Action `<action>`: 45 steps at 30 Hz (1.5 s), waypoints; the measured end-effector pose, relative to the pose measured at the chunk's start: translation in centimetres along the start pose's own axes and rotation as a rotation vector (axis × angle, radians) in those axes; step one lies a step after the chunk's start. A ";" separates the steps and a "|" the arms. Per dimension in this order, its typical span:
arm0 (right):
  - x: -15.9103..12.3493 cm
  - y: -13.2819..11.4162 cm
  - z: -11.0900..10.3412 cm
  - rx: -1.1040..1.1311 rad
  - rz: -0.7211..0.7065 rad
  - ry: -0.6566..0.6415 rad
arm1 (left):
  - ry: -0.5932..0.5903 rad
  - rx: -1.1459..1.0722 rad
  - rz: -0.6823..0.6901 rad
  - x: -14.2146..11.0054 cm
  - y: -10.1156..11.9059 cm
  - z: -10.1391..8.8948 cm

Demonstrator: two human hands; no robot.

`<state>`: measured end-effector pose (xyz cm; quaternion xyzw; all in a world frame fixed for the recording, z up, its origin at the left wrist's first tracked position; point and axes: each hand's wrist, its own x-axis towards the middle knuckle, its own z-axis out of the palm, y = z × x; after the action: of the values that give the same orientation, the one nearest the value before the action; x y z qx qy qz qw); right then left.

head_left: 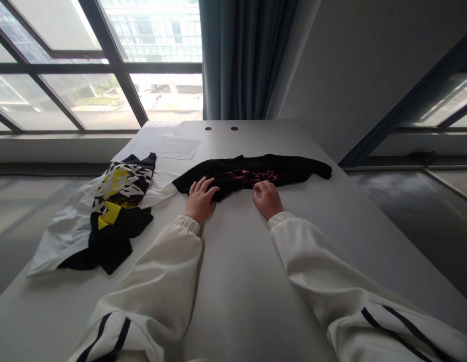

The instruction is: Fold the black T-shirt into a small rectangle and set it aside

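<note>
A black shirt (289,168) with a pink print lies across the white table in a long, low fold, one sleeve reaching out to the right. My left hand (200,200) rests on the near left part of it, fingers spread and pointing away from me. At the near edge, just below the pink print, my right hand (268,199) is closed with its fingertips curled on the fabric. Left of my left hand lies a second garment (122,193), black, white and yellow with a bold print, crumpled and partly folded over.
The white table (233,281) extends away from me toward a blue-grey curtain (241,60) and large windows. Printed papers (176,148) lie at its far left, and two round cable holes (208,129) sit near the far edge. A slanted wall (354,75) rises behind on the right.
</note>
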<state>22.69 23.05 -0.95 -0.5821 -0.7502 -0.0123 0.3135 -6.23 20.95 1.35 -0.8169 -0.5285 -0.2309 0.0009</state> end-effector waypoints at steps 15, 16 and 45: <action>-5.1 -4.2 -2.4 0.443 -0.293 -0.189 | 0.093 -0.144 0.124 -2.1 6.0 -3.9; -5.5 -4.6 -2.4 0.463 -0.295 -0.198 | 0.110 -0.151 0.116 -2.5 6.8 -4.1; -6.4 -9.2 -0.4 0.529 -0.317 -0.204 | -0.064 -0.502 -0.120 -3.3 2.0 -1.3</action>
<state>15.61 14.41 -0.55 -0.3545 -0.8363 0.1925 0.3713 -6.14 16.90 1.70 -0.7658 -0.5018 -0.3284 -0.2321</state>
